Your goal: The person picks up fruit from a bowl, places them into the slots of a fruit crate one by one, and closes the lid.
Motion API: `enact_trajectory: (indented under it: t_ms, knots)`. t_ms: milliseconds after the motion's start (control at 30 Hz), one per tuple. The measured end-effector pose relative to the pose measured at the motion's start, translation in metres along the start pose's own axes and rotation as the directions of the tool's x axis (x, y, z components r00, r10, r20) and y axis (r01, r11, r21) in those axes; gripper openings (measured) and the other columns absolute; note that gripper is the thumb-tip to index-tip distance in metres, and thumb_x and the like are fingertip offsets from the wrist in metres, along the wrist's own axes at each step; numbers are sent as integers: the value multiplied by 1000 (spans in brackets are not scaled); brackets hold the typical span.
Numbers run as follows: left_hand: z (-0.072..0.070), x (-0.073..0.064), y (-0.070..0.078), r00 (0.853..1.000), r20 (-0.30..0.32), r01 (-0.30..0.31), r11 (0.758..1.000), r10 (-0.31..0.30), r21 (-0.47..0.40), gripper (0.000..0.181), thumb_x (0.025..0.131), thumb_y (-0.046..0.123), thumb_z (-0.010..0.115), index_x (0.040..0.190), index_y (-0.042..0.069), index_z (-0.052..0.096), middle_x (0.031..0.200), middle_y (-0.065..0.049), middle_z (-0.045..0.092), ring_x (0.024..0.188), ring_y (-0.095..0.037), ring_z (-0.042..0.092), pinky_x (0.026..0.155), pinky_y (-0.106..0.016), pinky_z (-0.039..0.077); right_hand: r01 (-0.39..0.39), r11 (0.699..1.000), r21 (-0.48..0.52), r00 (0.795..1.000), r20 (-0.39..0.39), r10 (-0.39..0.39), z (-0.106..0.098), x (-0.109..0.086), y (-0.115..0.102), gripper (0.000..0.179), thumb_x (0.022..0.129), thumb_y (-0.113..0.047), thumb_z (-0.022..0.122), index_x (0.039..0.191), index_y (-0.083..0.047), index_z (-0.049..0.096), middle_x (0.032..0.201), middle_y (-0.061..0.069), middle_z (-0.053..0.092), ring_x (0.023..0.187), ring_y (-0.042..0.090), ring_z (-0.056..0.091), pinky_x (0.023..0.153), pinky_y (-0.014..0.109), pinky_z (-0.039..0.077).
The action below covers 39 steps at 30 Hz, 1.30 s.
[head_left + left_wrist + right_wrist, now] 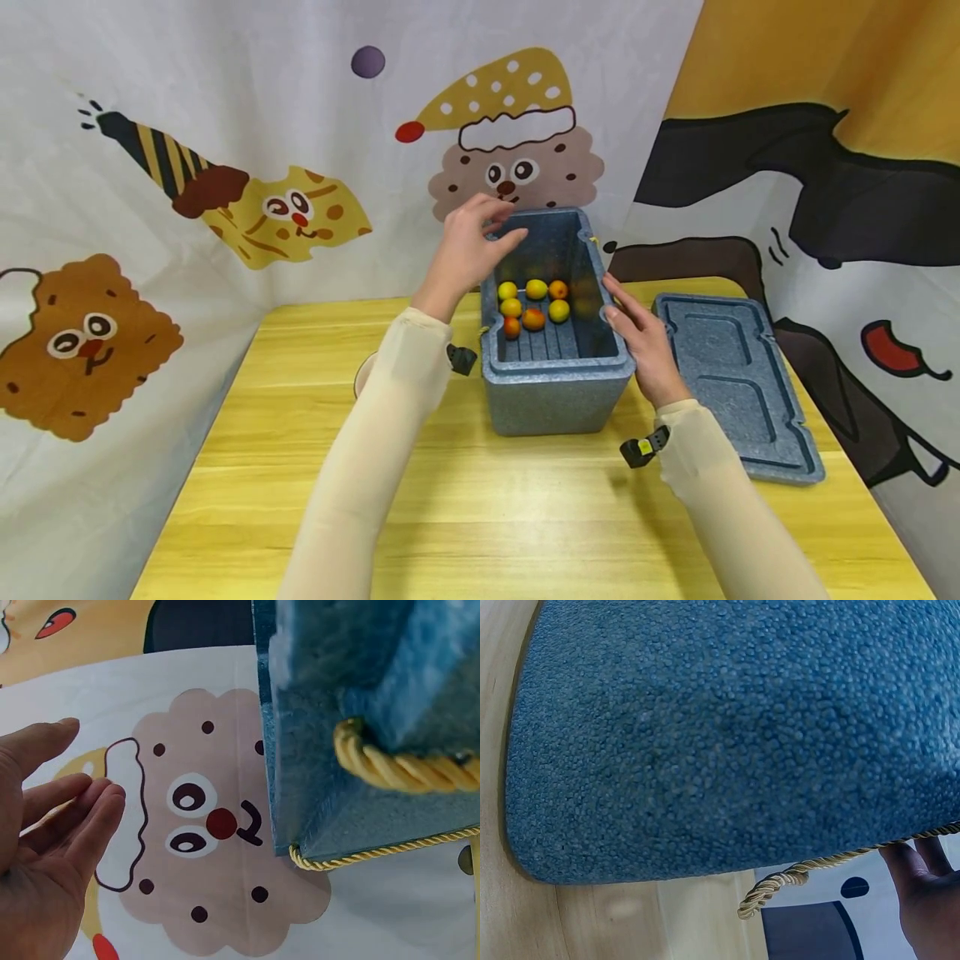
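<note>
A grey-blue foam box [555,408] stands uncovered on the table, with several small yellow and orange fruits [534,319] on its floor. My left hand [467,254] is raised at the box's far left rim, fingers loosely bent, thumb apart, nothing held. In the left wrist view that hand appears apart from the box wall. Against the box's right side rests my right hand [645,342], its fingers fairly straight along the rim. A twisted yellow rope [409,771] runs along the box; in the right wrist view, the right fingers touch the box near the rope [825,862].
The box's foam lid [723,367] lies on the table to the right. A round pale item [363,375] is mostly hidden behind the left sleeve. Behind the wooden table [480,517] hangs a cartoon-printed cloth [300,100].
</note>
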<state>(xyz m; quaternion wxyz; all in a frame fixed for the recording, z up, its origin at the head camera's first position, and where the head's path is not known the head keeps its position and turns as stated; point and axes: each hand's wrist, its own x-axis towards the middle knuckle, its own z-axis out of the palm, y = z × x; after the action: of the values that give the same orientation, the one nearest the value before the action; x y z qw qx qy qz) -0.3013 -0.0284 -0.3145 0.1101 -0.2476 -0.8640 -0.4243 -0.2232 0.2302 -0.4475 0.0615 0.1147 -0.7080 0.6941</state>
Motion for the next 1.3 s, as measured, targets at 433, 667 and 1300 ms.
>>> enact_trajectory:
  t_ms: [433, 667, 1300]
  knots:
    - [-17, -30, -8, 996, -80, -47, 993, 39, -108, 36, 91, 14, 73, 122, -2, 65, 116, -11, 60, 109, -19, 58, 95, -23, 48, -23, 1000, -6, 1000, -10, 23, 2, 0, -2, 49, 104, -26, 52, 151, -18, 41, 158, -3, 29, 145, 16, 23, 117, 46, 18]
    - [-30, -58, -29, 990, -138, -48, 991, 31, -121, 33, 89, 11, 74, 119, -2, 67, 115, -10, 61, 108, -21, 59, 94, -31, 50, -26, 999, -22, 1000, -11, 25, 1, 1, 0, 48, 104, -29, 52, 151, -20, 43, 157, -6, 31, 144, 15, 24, 116, 47, 19]
    - [-40, -129, -92, 971, -169, 143, 979, -168, -148, 32, 89, 9, 74, 118, -3, 67, 118, -14, 60, 113, -28, 57, 98, -41, 48, -33, 999, -26, 999, -15, 32, 2, 0, -2, 48, 104, -28, 52, 150, -22, 43, 157, -6, 31, 144, 14, 23, 116, 48, 19]
